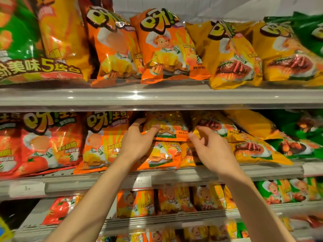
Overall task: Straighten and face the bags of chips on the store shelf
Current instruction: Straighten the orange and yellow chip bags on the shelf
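On the middle shelf [174,175] an orange chip bag [167,128] lies on top of another orange bag [162,156]. My left hand [138,142] grips the upper orange bag at its left bottom corner, thumb on its front. My right hand [209,149] pinches the corner of a yellow steak-flavour bag [215,123] beside it, which lies tilted back. Further yellow bags [253,149] lie slanted to the right. An upright orange bag [103,142] stands left of my left hand.
Red tomato bags [43,145] stand at the left, green bags [300,137] at the right. The upper shelf [157,96] holds upright orange and yellow bags. The lower shelf carries small bags [174,201]. Price tags [141,182] sit on the shelf edge.
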